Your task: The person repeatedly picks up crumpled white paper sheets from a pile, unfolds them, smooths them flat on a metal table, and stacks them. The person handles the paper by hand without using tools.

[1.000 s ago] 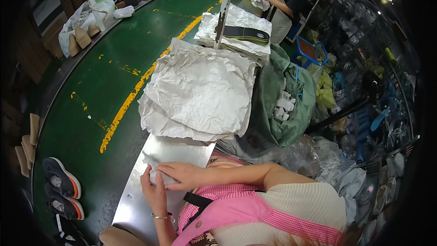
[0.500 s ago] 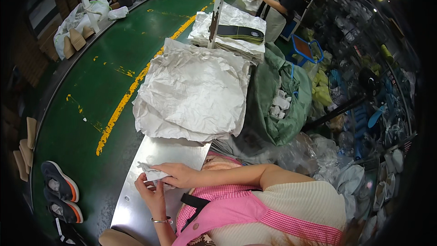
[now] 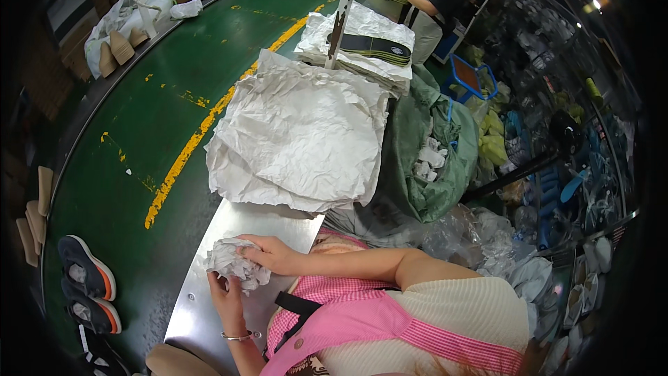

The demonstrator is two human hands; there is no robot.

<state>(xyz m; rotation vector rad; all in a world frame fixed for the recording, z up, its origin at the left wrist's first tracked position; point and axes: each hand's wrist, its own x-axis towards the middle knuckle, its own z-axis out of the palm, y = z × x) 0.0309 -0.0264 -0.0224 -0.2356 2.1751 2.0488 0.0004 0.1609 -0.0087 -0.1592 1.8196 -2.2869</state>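
Observation:
A loosely crumpled sheet of white paper (image 3: 233,259) sits between my two hands, above a bare metal tabletop (image 3: 202,306). My left hand (image 3: 227,292) grips it from below, thumb and fingers partly hidden by the folds. From the right, my right hand (image 3: 271,253) presses the paper with its thumb and fingers. Just beyond my hands lies a tall stack of wrinkled white paper sheets (image 3: 296,139) on the table.
Further off, black insoles (image 3: 372,49) lie on another paper stack (image 3: 358,21) beside a white post (image 3: 342,14). A green sack (image 3: 417,132) holds paper wads. Dark shoes with orange soles (image 3: 87,268) stand on the green conveyor (image 3: 139,146) at left. Another person (image 3: 431,10) works beyond.
The paper between my hands has gone from a small folded bundle to a larger, looser crumpled ball. My hands have shifted slightly, and the shoes have moved a little.

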